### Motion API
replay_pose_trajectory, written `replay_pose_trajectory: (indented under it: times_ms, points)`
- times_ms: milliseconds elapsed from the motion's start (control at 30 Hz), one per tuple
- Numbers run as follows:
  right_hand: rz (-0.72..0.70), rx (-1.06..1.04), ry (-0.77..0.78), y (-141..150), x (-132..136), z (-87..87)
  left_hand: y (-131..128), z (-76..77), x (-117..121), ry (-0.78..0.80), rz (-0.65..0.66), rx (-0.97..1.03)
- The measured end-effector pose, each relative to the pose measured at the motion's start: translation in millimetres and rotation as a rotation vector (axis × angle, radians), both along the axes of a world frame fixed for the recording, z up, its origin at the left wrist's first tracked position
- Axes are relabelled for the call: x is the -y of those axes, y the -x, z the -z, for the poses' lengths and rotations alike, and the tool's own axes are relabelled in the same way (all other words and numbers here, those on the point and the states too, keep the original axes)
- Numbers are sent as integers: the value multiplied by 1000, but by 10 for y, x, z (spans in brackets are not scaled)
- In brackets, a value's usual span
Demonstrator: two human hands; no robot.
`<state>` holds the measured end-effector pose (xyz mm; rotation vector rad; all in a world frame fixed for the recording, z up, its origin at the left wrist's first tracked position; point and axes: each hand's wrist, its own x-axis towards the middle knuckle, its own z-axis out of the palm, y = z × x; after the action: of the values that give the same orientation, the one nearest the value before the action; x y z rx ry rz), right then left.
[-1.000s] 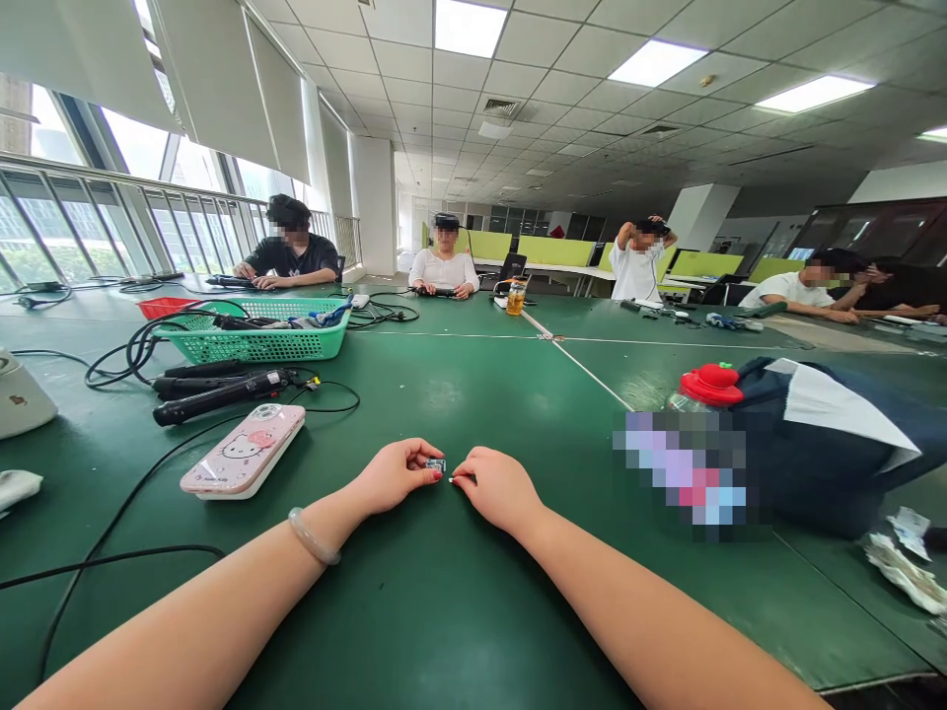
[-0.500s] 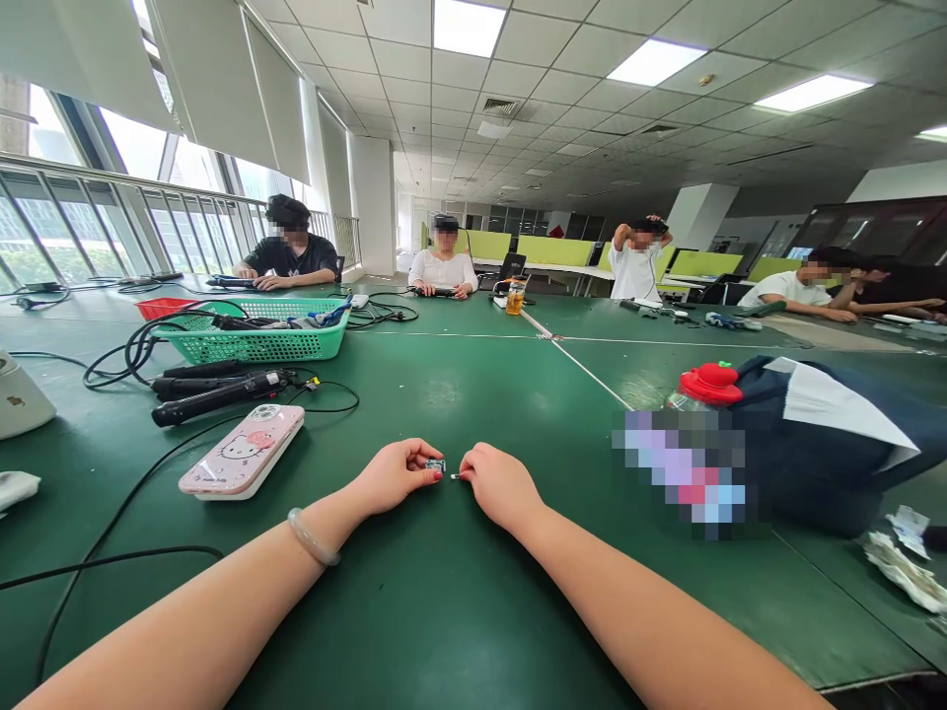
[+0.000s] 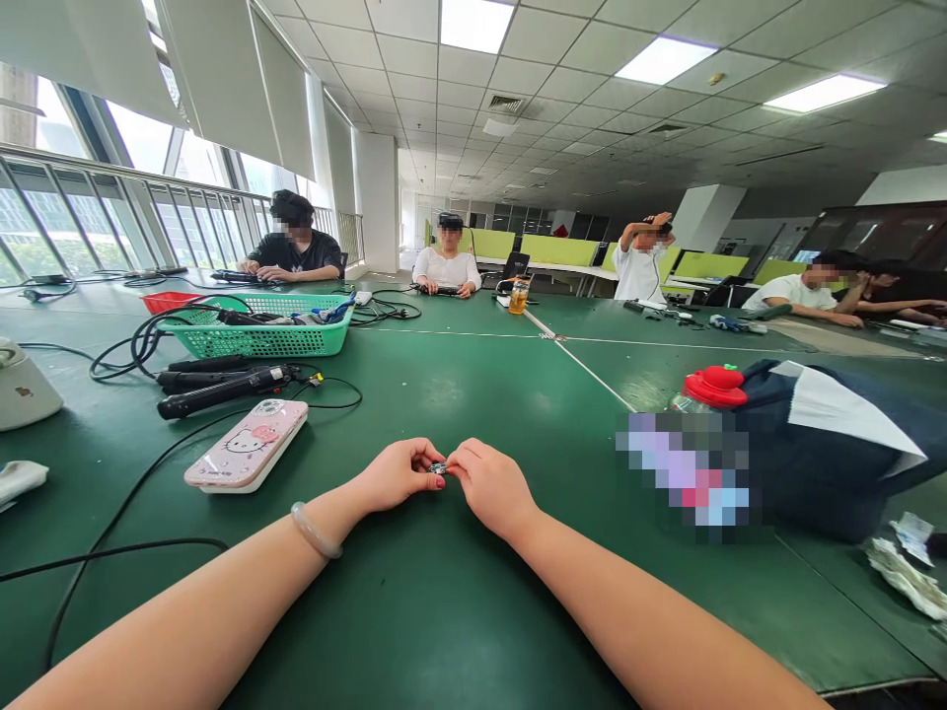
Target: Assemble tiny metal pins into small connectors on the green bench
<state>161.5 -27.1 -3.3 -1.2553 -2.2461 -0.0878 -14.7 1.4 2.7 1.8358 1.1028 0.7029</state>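
Head view: gap closed — right hand now meets left hand, so both work at one part, clamped in left fingers over the surface; whether right fingers grip — can't tell.

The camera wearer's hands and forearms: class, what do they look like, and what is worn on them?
Both forearms show no sleeves, and neither the left hand nor the right hand wears a glove. A pale, smooth, rounded bangle circles the left wrist. The left thumbnail is red. No bracelet shows on the right wrist.
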Motion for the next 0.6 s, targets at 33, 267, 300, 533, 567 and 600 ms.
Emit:
replay_pose_trajectory:
  times_ms: [33,267,300,533,567,600]
  points:
    - [-4,1,-18,0,-2,6,1,-2,1,-5,9,-4]
    - [-20,12,-66,-13,-14,30,4,-1,0,-13,37,-12]
    - [-21,8,-64,-19,-11,27,5,2,-4,-13,34,-10]
    - [30,-41,-5,-66,17,-14,2,23,-28,-12,-20,63]
    - [36,-39,1,-63,18,-17,0,21,-28,-8,-19,68]
    - [39,-37,6,-57,19,-18,-2,19,-28,-4,-16,70]
